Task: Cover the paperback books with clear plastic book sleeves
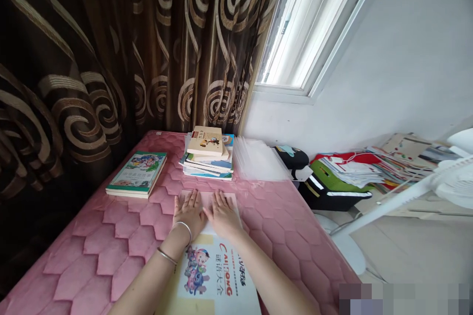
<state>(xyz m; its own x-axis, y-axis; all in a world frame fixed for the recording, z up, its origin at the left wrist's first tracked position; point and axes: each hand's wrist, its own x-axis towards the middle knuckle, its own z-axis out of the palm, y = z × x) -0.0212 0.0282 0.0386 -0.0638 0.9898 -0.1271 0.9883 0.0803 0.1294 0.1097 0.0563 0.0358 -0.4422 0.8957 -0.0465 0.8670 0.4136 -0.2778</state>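
My left hand (189,212) lies flat with fingers spread on a pale sheet or page (207,202) on the pink padded surface. Beside it, thumbs nearly meeting, my right hand (223,215) presses flat on the same pale piece. Just below my hands, between my forearms, is a book cover (221,300) with cartoon figures and red "CAIHONG" lettering. Whether the pale piece belongs to this book cannot be made out, as my hands cover much of it. Two bangles circle my left wrist and forearm.
Ahead stands a stack of books (209,143), with clear plastic sheets (260,160) to its right. Green-edged books (136,173) lie at left. Past the right edge are a black-and-green bag (332,184), piled papers and a white fan (391,206). A patterned curtain (177,49) hangs behind.
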